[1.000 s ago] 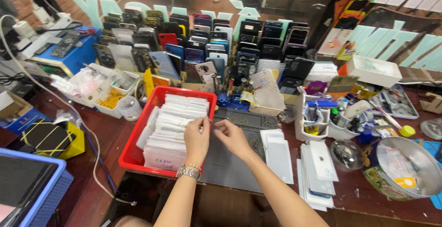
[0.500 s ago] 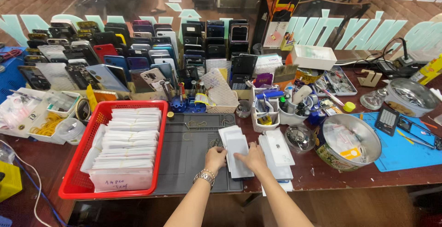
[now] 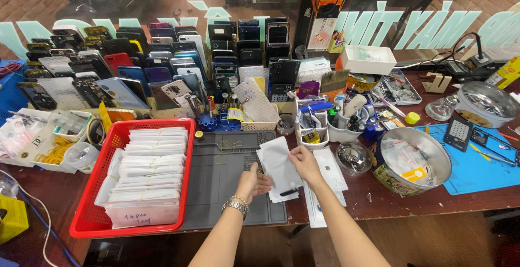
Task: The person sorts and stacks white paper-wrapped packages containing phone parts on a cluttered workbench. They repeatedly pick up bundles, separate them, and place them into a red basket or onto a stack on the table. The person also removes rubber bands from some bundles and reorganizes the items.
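Note:
My left hand (image 3: 252, 182), with a metal watch on the wrist, and my right hand (image 3: 305, 164) together hold a flat white sleeve (image 3: 278, 161) tilted above the dark grey work mat (image 3: 216, 191). More white sleeves (image 3: 325, 191) lie stacked on the table right under and beside my right hand. A red basket (image 3: 92, 221), packed with bundled white sleeves, stands to the left of the mat.
Rows of phones (image 3: 162, 55) fill the back of the table. Small tool cups (image 3: 325, 129) stand behind the mat. A round metal tin (image 3: 428, 177) with packets sits at the right, beside a blue mat (image 3: 482, 172). White parts trays (image 3: 38, 142) lie at the left.
My view swung right from the red basket. Both hands left the basket, reached the stack of white sleeves beside the mat, and lifted one sleeve up.

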